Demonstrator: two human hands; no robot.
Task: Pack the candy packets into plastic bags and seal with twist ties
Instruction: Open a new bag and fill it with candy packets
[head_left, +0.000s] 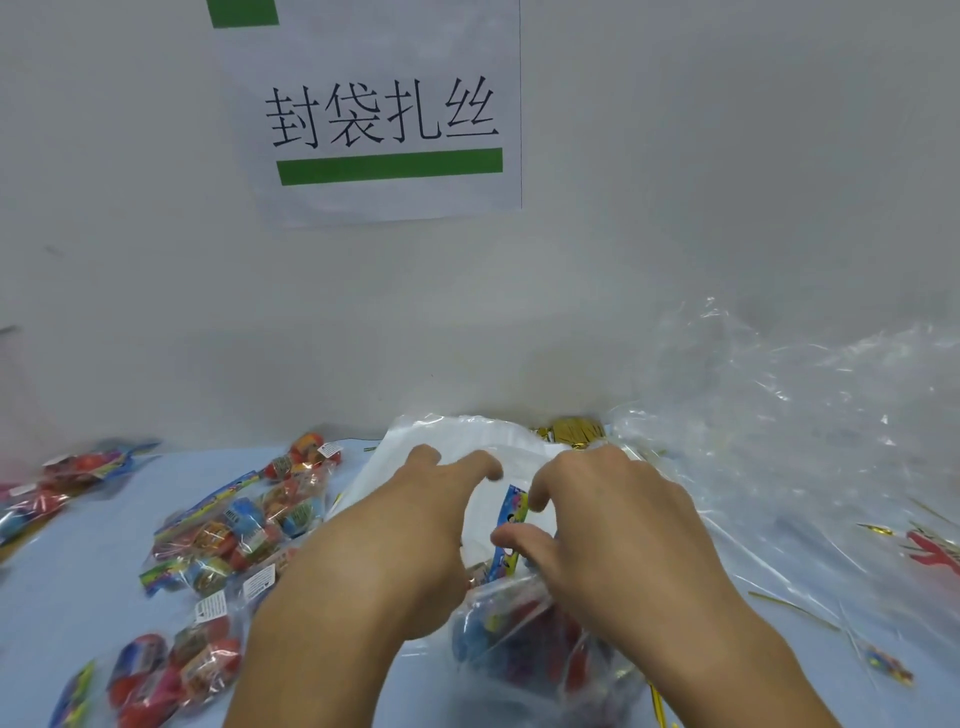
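Note:
A clear plastic bag (441, 447) lies on the blue table in front of me, its mouth toward the wall. Inside its near end sits a candy packet (511, 639) with red and blue sweets and a colourful header strip (511, 514). My left hand (395, 525) reaches over the bag, index finger stretched out on the plastic. My right hand (613, 519) pinches the bag film and packet header between thumb and fingers. Gold twist ties (576, 431) lie in a bundle by the wall behind the bag.
Several loose candy packets (244, 525) are scattered on the table's left side, more at the far left (78, 467). A heap of crumpled clear bags (810, 447) fills the right. Single gold ties (789, 608) lie at the right. A paper sign (384, 119) hangs on the wall.

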